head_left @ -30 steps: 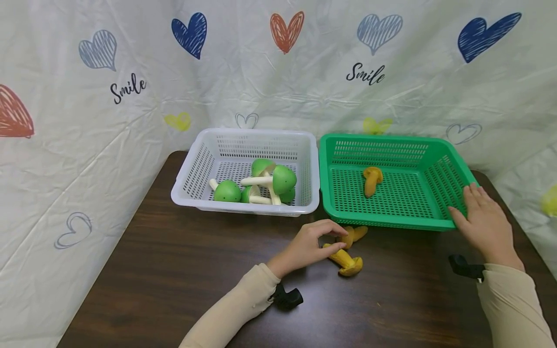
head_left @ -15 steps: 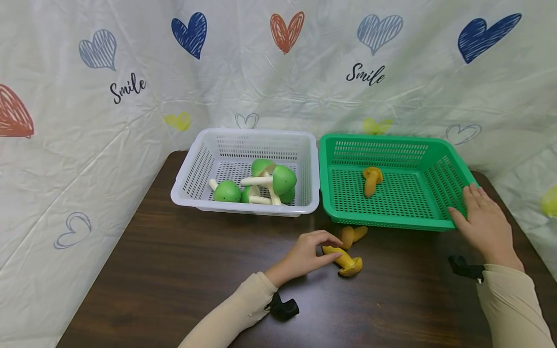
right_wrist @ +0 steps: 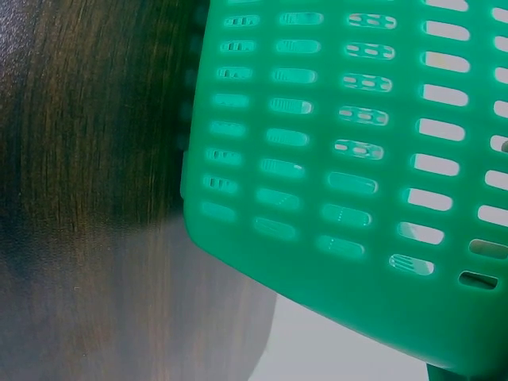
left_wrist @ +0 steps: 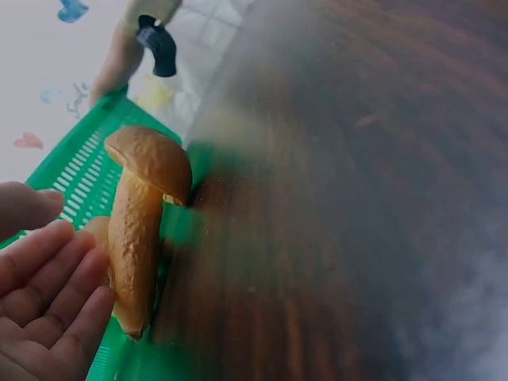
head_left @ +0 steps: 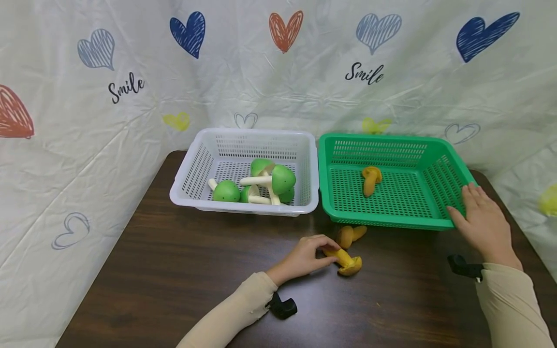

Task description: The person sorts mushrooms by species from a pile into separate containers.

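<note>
My left hand (head_left: 304, 258) reaches from the left to a yellow-brown toy mushroom (head_left: 348, 263) on the table, its fingertips around the stem end. In the left wrist view the relaxed fingers lie beside the mushroom's stem (left_wrist: 135, 246), not closed on it. A second brown mushroom (head_left: 348, 236) lies just behind, against the green basket (head_left: 391, 222). Inside that basket is another mushroom (head_left: 371, 181). My right hand (head_left: 485, 222) rests on the basket's right rim with straight fingers, thumb near the front corner. The right wrist view shows only the basket's slotted side (right_wrist: 317, 159).
A white basket (head_left: 243, 207) holding several green-capped mushrooms (head_left: 283, 180) stands left of the green one. Both are at the back of the dark wooden table (head_left: 174, 270), before a hanging white cloth (head_left: 261, 87) printed with hearts.
My left hand has drawn back from the rear mushroom and down toward the front mushroom's stem, its finger-thumb gap narrowing. My right hand stays at the green basket's rim.
</note>
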### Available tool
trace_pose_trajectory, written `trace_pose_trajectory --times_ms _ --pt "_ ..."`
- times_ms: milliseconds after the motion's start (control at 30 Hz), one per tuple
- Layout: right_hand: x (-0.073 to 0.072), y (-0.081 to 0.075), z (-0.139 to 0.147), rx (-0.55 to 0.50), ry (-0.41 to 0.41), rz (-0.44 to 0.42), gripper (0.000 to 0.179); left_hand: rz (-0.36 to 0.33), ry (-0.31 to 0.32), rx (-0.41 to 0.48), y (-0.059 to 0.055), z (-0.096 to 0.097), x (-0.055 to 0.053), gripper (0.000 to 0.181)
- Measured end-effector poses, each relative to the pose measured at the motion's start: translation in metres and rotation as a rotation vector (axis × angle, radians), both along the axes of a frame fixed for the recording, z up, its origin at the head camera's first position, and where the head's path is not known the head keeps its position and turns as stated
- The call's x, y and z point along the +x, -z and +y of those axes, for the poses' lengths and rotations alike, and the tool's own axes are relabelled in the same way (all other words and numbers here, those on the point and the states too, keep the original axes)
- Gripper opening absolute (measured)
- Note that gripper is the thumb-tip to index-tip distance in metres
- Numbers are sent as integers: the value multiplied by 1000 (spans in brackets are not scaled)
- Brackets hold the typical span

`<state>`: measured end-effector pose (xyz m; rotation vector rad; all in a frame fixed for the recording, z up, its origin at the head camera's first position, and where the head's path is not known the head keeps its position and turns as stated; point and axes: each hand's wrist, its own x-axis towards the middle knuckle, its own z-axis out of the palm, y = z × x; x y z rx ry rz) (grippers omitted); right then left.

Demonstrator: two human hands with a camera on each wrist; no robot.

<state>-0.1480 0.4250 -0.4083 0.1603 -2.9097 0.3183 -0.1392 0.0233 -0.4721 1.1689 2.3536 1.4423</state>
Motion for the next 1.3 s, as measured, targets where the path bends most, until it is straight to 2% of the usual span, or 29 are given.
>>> trace_pose_trajectory --times_ms 200,367,667,1100,1300 --pt "0 0 0 -6 -6 9 68 76 -58 -4 6 1 -5 22" --pt "0 0 0 -5 -5 11 68 95 -80 -34 8 1 -9 24" --pt "1 -1 -1 -9 4 1 68 70 -70 -160 8 2 -10 31" --pt "2 -2 -2 -13 8 2 68 72 -40 -196 12 5 -11 30" --pt "1 -1 -1 -16 5 4 68 61 -35 -171 12 6 -11 27"
